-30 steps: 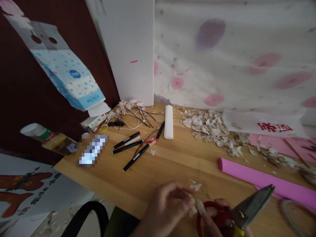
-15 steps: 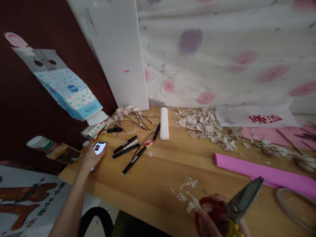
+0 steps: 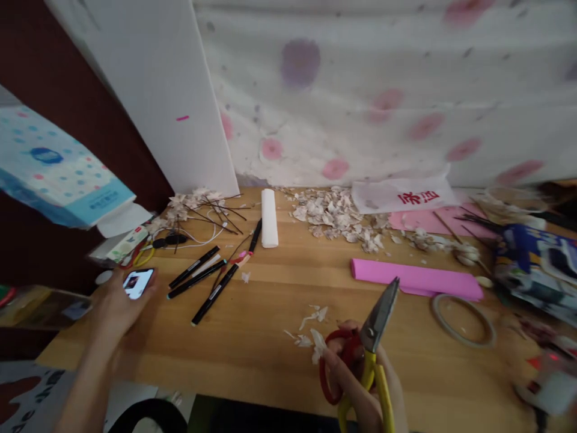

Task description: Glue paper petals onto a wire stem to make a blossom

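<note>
My left hand [image 3: 116, 307] reaches out to the left part of the wooden table [image 3: 270, 337] and closes around a phone [image 3: 137, 282] with a lit screen. Black marker pens [image 3: 205, 282] lie just right of it. My right hand [image 3: 360, 385] is low at the front edge, gripping red and yellow scissors [image 3: 365, 355] with the blades pointing up and away. A small white paper scrap [image 3: 318, 344] is pinched in the same hand. More white scraps [image 3: 311, 316] lie on the wood just ahead.
A pink paper roll [image 3: 415, 279], a white roll [image 3: 269, 218], a pile of pale petals [image 3: 333, 216], thin dark stems [image 3: 211, 210], a tape ring [image 3: 462, 311] and a printed package [image 3: 536, 264] sit on the table. A white board [image 3: 166, 96] leans at the back. A tissue box [image 3: 49, 174] hangs left.
My left hand left the scraps near the scissors, reached far left and took hold of the phone. The view has swung right, and the scissors hand has shifted left in it.
</note>
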The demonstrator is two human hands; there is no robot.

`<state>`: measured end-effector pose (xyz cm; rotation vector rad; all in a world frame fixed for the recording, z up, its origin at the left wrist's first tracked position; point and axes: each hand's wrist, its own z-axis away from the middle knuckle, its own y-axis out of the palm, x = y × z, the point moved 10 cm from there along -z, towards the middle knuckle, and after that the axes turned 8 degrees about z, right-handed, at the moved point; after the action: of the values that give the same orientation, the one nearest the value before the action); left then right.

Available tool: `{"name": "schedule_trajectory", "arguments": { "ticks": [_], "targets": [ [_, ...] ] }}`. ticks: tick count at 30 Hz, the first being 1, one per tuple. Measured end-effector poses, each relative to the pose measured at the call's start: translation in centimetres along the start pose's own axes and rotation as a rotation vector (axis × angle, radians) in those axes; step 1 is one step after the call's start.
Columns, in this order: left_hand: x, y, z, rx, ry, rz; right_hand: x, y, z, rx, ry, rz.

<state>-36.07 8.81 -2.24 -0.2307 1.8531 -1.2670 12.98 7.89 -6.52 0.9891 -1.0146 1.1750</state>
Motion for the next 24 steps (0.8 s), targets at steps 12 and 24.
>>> {"name": "schedule_trajectory", "arguments": {
  "ticks": [12,24],
  "targets": [
    [-18.0,12.0,25.2,0.898,-0.104,1.198,-0.1,1.6,0.0,0.031,-0.049,0.017],
    [-18.8,12.5,24.6,0.974,-0.056,1.251,0.5,2.5,0.2,0.038,-0.057,-0.052]
  ]
}}
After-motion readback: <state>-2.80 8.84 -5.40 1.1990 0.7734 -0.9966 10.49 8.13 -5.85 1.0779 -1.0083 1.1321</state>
